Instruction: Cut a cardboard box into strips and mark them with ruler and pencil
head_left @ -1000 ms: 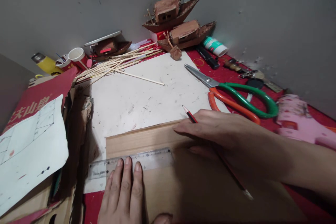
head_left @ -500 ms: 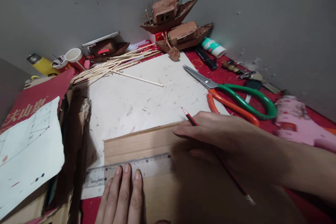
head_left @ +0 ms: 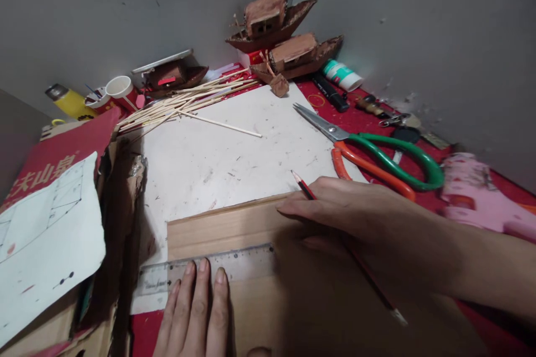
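Note:
My left hand (head_left: 195,312) lies with straight fingers on a clear plastic ruler (head_left: 247,262), pressing it flat against a piece of cardboard (head_left: 251,312). The ruler's left end sticks out past the cardboard's left edge. In my right hand (head_left: 347,212) is a red and black pencil (head_left: 371,279), held loosely under the fingers. Its sharpened tip points up and away, clear of the cardboard, and the hand rests over the board's far edge. Beyond it lie large scissors (head_left: 335,133) with green and orange handles, their blades closed.
White paper (head_left: 218,173) lies under the cardboard. Thin wooden sticks (head_left: 188,97) are heaped at the back, near cardboard model boats (head_left: 293,58). A paper with a drawing (head_left: 50,240) sits on stacked cardboard at left. A pink glue gun (head_left: 473,192) is at right.

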A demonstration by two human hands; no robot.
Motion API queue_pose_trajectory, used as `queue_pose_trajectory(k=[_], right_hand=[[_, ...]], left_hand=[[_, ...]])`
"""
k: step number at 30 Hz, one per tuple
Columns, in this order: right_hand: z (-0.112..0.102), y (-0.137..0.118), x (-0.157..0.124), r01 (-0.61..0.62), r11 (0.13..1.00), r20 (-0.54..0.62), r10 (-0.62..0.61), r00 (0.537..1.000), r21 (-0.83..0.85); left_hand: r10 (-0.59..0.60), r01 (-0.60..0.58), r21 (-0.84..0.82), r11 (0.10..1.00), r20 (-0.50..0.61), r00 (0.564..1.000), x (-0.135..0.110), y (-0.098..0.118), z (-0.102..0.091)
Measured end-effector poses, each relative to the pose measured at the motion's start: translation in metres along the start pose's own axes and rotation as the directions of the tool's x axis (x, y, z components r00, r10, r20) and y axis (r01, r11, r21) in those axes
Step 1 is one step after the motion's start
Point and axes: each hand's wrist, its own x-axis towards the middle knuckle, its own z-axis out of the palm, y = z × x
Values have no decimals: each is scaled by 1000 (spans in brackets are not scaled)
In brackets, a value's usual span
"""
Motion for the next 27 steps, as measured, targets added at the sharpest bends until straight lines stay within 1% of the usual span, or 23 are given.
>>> queue_pose_trajectory(k=[2,7,10,12,14,16,18,20,22,23,25,26,27], right_hand=[[0,-1,1,6,1000,7,-6,1000,2],[0,0,6,44,999,-4,-44,999,-9],[0,-1,9,-16,999,-10,16,1000,52],[-4,-5,10,-94,989,-20,97,995,111],[-12,-15,11,-175,973,-33,182,983,153],[-20,-31,14,-228,959,-58,240,969,166],[-25,-49,20,-242,951,-64,258,964,191],[-23,-67,30,-245,934,-20,259,966,261],[-12,-82,44,-277,873,73,271,960,401],[-5,-88,52,-308,820,136,278,951,483],[14,-98,69,-385,685,272,274,923,618],[23,-102,78,-419,624,332,258,907,659],[33,-105,86,-440,583,373,239,896,683]], left_hand=[[-1,1,6,1000,20,1000,1,0,-2],[72,-74,43,996,31,997,10,0,-11],[48,-48,52,998,2,999,13,4,-16],[28,-28,41,999,-7,1000,13,6,-17],[7,-6,24,1000,-9,1000,12,8,-17],[-15,15,2,1000,-17,1000,10,9,-16],[-38,38,-15,999,-19,999,8,11,-14],[-67,67,-30,997,-7,998,8,12,-13],[-109,109,-56,992,12,994,7,14,-14],[-127,129,-74,989,24,992,7,14,-14],[-152,156,-112,981,45,987,7,15,-15],[-159,164,-129,978,54,986,6,15,-16],[-162,169,-144,975,61,985,6,14,-17]])
